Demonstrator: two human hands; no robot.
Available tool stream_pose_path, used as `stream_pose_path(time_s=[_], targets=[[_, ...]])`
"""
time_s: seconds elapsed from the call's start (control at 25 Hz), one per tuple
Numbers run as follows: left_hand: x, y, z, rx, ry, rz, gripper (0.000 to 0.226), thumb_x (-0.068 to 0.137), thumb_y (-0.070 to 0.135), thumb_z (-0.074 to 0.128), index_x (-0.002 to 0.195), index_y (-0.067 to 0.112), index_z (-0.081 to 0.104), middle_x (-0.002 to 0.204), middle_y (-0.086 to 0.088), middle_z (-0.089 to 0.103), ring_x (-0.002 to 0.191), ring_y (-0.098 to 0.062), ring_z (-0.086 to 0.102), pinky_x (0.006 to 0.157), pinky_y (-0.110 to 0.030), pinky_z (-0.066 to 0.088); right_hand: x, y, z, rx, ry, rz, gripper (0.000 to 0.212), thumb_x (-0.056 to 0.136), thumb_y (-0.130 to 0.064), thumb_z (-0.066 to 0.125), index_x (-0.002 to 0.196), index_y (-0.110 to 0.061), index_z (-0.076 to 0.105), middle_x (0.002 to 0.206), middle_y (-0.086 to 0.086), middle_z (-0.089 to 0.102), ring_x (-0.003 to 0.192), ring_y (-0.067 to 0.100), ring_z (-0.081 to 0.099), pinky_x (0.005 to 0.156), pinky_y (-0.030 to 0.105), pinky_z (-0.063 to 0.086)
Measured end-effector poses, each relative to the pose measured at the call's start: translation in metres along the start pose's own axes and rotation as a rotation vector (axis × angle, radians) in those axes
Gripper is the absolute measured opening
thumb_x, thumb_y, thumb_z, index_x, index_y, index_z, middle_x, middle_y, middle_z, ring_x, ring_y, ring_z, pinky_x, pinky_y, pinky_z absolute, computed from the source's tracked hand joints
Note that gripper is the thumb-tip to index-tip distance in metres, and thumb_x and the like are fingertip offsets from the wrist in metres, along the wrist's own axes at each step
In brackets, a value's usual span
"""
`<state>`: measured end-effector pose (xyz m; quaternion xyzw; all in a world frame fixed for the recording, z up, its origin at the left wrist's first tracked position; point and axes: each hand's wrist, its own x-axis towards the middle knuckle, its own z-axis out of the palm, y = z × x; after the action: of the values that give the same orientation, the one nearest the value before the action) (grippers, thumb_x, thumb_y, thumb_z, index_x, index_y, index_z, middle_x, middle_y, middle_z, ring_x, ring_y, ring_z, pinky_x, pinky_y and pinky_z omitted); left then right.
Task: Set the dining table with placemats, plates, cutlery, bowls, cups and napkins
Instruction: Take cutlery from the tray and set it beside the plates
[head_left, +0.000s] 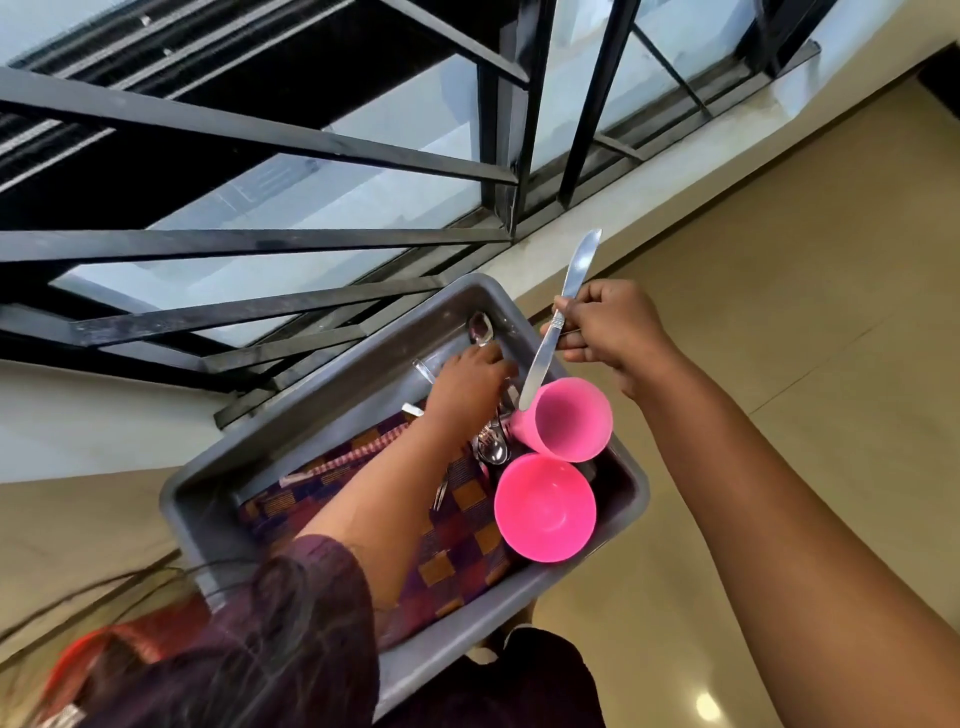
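A grey plastic tub (205, 512) sits below me. It holds a checked purple and orange cloth (457, 551), a pink cup (571, 421) lying on its side, a pink bowl (545, 506) and a pile of steel cutlery (491, 448). My left hand (467, 387) is down inside the tub, fingers curled over cutlery pieces; a spoon (480, 328) sticks out beyond the fingertips. My right hand (610, 332) grips a table knife (576, 275) by its middle, above the tub's far right corner, blade pointing up and handle end down near the cup.
A window with black metal bars (260, 135) and a white sill runs behind the tub. Beige tiled floor (779, 291) spreads to the right. A dark shape (545, 680) lies under the tub's near edge. My dark sleeve covers the tub's near left corner.
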<state>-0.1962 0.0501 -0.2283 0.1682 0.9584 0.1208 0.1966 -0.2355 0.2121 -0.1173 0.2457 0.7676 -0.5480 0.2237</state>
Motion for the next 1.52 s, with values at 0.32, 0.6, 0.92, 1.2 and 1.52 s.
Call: stream_pose_path(time_s=[0.32, 0.6, 0.92, 1.2, 1.52], targets=[[0.035, -0.01, 0.002, 0.387, -0.229, 0.227, 0.041, 0.099, 0.027, 0.046, 0.139, 0.026, 0.048, 0.147, -0.009, 0.036, 0.136, -0.029, 0.031, 0.105, -0.04, 0.031, -0.009, 0.009, -0.009, 0.008, -0.105, 0.046, 0.016, 0.098, -0.014, 0.053, 0.09, -0.005, 0.062, 0.079, 0.017, 0.07, 0.069, 0.03, 0.072, 0.055, 0.03, 0.055], [0.033, -0.014, -0.007, 0.778, -0.321, 0.456, 0.049, 0.1, 0.023, 0.044, 0.147, 0.018, 0.033, 0.155, -0.009, 0.03, 0.141, -0.028, 0.028, 0.108, -0.042, 0.03, -0.022, 0.015, -0.013, 0.02, -0.11, 0.049, 0.017, 0.099, -0.014, 0.05, 0.09, -0.005, 0.062, 0.075, 0.014, 0.065, 0.064, 0.027, 0.07, 0.058, 0.03, 0.057], [0.018, -0.025, -0.013, 0.551, -0.217, 0.399, 0.044, 0.096, 0.016, 0.05, 0.139, 0.019, 0.044, 0.14, -0.007, 0.043, 0.125, -0.026, 0.042, 0.096, -0.037, 0.039, -0.029, 0.011, -0.006, 0.064, -0.059, -0.043, 0.017, 0.099, -0.017, 0.051, 0.088, -0.009, 0.061, 0.072, 0.01, 0.064, 0.062, 0.022, 0.066, 0.061, 0.031, 0.057], [0.031, -0.02, -0.003, 0.771, -0.28, 0.503, 0.046, 0.098, 0.019, 0.048, 0.144, 0.02, 0.041, 0.15, -0.006, 0.036, 0.133, -0.026, 0.038, 0.102, -0.037, 0.039, -0.031, 0.029, -0.003, 0.058, -0.054, -0.053, 0.019, 0.1, -0.016, 0.051, 0.089, -0.004, 0.061, 0.069, 0.01, 0.064, 0.062, 0.023, 0.067, 0.063, 0.033, 0.057], [0.013, -0.02, -0.039, 0.56, -0.338, 0.304, 0.03, 0.098, 0.008, 0.048, 0.127, 0.01, 0.053, 0.122, -0.007, 0.062, 0.111, -0.028, 0.06, 0.089, -0.034, 0.047, -0.039, 0.024, 0.001, 0.027, -0.067, -0.001, 0.018, 0.098, -0.016, 0.052, 0.09, -0.004, 0.062, 0.071, 0.011, 0.063, 0.06, 0.022, 0.066, 0.069, 0.038, 0.056]])
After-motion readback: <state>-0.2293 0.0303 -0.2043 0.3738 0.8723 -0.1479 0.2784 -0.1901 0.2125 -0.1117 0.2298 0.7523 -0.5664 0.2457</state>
